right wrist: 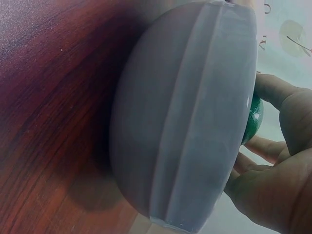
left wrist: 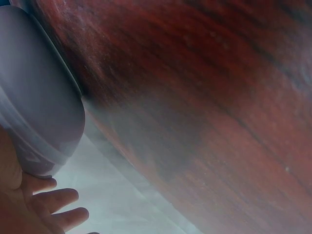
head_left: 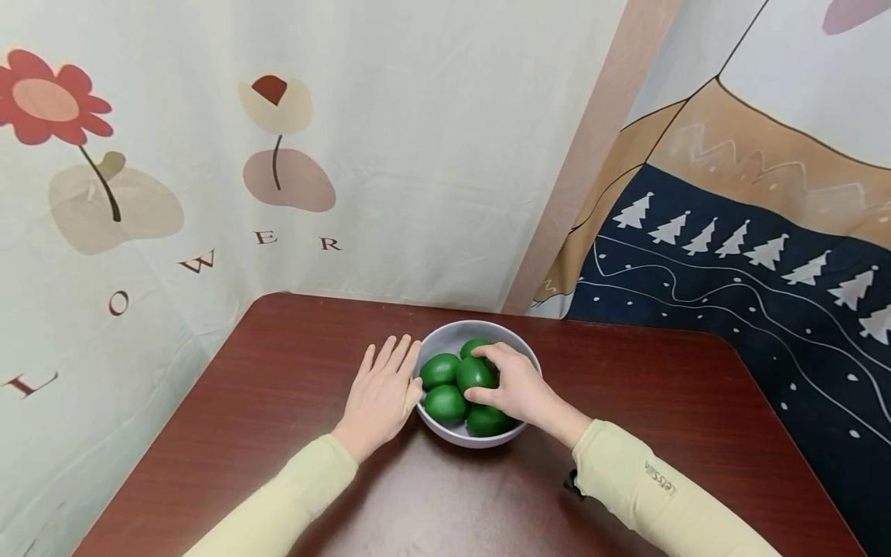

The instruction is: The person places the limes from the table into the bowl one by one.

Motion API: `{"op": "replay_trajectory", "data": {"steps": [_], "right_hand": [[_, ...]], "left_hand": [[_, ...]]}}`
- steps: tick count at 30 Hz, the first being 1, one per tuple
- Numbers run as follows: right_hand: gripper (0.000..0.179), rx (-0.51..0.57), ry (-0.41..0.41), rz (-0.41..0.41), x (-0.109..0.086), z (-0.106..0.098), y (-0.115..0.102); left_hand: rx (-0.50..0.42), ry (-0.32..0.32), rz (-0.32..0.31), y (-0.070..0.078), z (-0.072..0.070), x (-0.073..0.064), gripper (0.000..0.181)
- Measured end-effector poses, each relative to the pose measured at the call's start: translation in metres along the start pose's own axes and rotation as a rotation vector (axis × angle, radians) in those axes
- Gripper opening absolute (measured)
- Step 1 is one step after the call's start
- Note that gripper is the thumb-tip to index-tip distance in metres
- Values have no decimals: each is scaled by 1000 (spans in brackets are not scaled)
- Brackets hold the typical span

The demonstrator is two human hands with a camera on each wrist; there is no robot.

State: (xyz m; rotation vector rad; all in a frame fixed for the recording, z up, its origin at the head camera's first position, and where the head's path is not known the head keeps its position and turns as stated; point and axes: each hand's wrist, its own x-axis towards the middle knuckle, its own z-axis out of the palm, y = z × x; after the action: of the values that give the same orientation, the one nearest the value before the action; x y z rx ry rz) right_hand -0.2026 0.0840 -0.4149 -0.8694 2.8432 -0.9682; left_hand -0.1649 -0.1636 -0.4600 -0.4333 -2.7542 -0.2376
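A pale grey-lavender bowl (head_left: pixel 517 337) sits on the table with several smooth green oval fruits (head_left: pixel 440 370) in it. My right hand (head_left: pixel 517 384) reaches over its right side, thumb and fingers curled round one green fruit (head_left: pixel 475 376) at the top of the pile. In the right wrist view, part of a green fruit (right wrist: pixel 254 119) shows past the bowl's rim, between the fingers. Flat against the bowl's left side rests my left hand (head_left: pixel 379 394), its fingers straight and pointing away from me. The left wrist view shows those fingertips (left wrist: pixel 63 199) beside the bowl wall (left wrist: pixel 39 73).
The bowl stands toward the far edge of a reddish-brown wooden table (head_left: pixel 334 309). Behind it hangs a white curtain (head_left: pixel 431 155) printed with flowers and letters. At the right is a dark blue cloth (head_left: pixel 696 286) with white trees.
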Motion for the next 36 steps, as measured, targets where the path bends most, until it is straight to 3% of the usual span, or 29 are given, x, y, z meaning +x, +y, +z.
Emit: {"op": "replay_trajectory", "data": {"steps": [36], "right_hand": [[42, 102, 25, -38, -15, -8, 13]], "left_hand": [[-1, -21, -7, -1, 1, -1, 55]]}}
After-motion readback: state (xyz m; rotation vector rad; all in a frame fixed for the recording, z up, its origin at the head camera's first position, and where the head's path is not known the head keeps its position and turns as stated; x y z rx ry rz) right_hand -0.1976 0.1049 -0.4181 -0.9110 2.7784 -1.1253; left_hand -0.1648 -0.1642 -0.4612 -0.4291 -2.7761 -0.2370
